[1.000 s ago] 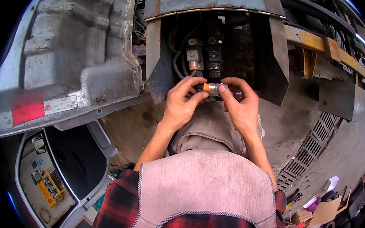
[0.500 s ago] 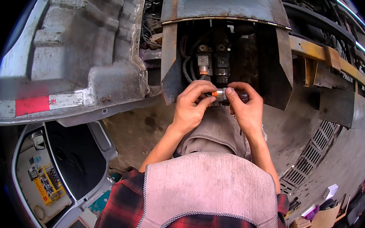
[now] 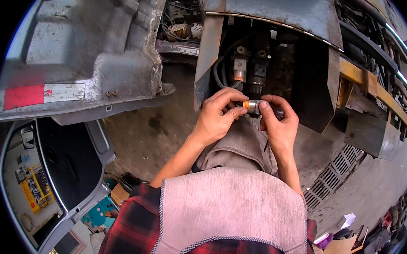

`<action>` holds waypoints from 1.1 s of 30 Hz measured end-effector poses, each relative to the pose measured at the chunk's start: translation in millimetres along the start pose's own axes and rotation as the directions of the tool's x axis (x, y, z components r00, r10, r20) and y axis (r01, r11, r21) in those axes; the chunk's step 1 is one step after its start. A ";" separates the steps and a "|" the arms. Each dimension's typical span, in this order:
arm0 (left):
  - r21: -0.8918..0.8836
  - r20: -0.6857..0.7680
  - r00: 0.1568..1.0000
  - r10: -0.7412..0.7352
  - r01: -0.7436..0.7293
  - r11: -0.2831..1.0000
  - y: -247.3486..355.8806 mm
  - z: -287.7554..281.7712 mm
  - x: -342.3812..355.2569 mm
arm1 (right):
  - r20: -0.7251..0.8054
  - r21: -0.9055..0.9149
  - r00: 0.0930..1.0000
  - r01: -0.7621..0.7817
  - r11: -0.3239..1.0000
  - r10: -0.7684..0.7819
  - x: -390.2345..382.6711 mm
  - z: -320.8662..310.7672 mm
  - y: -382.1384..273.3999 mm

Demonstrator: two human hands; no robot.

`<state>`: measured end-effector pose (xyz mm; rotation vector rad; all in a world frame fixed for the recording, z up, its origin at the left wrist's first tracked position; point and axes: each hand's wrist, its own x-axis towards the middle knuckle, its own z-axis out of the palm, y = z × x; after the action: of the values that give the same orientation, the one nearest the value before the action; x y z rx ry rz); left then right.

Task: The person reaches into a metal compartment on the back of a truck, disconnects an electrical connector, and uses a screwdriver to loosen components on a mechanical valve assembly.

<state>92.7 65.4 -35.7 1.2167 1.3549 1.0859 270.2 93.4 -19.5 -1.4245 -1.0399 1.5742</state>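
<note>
My left hand [image 3: 218, 116] is closed on the orange-ringed end of a small metal fitting [image 3: 253, 104], a black corrugated hose partly hidden behind its fingers. My right hand [image 3: 278, 123] grips the fitting's silver body with thumb and fingers, a dark rounded piece behind them. Just above both hands, inside an open steel housing [image 3: 207, 56], are two valve bodies [image 3: 240, 66] side by side, the left one with a copper-coloured collar and black hoses near it.
A dented vehicle panel [image 3: 78, 33] with a red-white strip fills the upper left, an open door [image 3: 64, 164] below it. Yellow steel bars [image 3: 389, 100] run along the upper right. A floor grate [image 3: 332, 176] crosses the right, with boxes and tyres [image 3: 341, 252] beyond it.
The vehicle and housing have shifted in view, the housing rightward. My hands have moved slightly right with it, both still on the fitting.
</note>
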 end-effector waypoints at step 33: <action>-0.054 -0.018 0.993 -0.118 0.117 0.992 12.7 0.1 0.0 | 0.036 -0.069 0.996 0.084 0.994 -0.082 3.0 -0.1 -2.9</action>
<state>94.4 66.7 -23.2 1.0765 1.3878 1.0477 270.0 97.3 -18.0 -1.3877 -1.1701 1.5193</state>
